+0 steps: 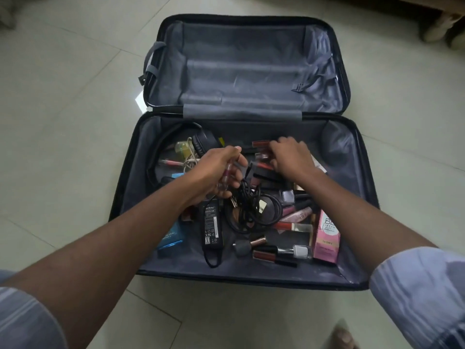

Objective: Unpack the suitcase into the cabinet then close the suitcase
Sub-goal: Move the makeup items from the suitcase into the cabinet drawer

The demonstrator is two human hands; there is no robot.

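Observation:
A dark suitcase (pixel 125 197) lies open on the floor, its far half bare and its near half strewn with small things. My left hand (pixel 216 172) grips a clear pink lip-gloss tube (pixel 50 178)... held upright above a black power adapter (pixel 211 226) and a tangle of black cable (pixel 251 207). My right hand (pixel 289 157) reaches down onto a cluster of red lipstick tubes (pixel 261 144), its fingers curled over them. A pink cream box (pixel 325 238), nail polish bottles (pixel 300 251), a blue box (pixel 172 235) and black headphones (pixel 201 142) lie around.
Pale floor tiles (pixel 75 122) surround the suitcase. A grey strap with a buckle (pixel 151 64) hangs over the lid's left edge. Furniture legs (pixel 437 28) stand at the top right. My foot (pixel 343 336) shows at the bottom edge.

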